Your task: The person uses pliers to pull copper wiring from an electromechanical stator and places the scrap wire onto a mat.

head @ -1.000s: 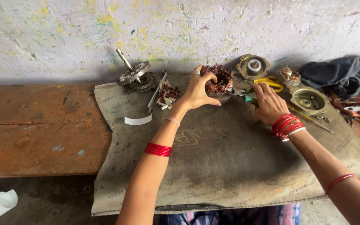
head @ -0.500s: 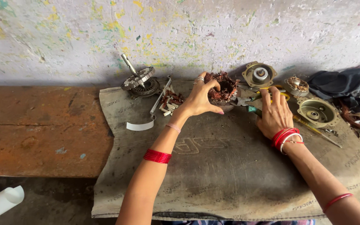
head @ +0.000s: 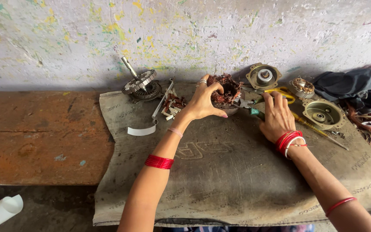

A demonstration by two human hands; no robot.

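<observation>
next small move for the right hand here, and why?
Probably close the right hand on the green-handled pliers under its fingers and lift them toward the copper-wound stator. The left hand already grips the stator on the sackcloth mat; the right lies flat on the tools, nothing gripped yet.

Coarse, matt sacking (head: 237,172) covers a rough, rusty-brown bench (head: 39,133); the stator (head: 225,89) bristles with dull copper wire, the housings (head: 323,114) are dull grey metal, the wall (head: 194,34) chalky, paint-flecked plaster
</observation>
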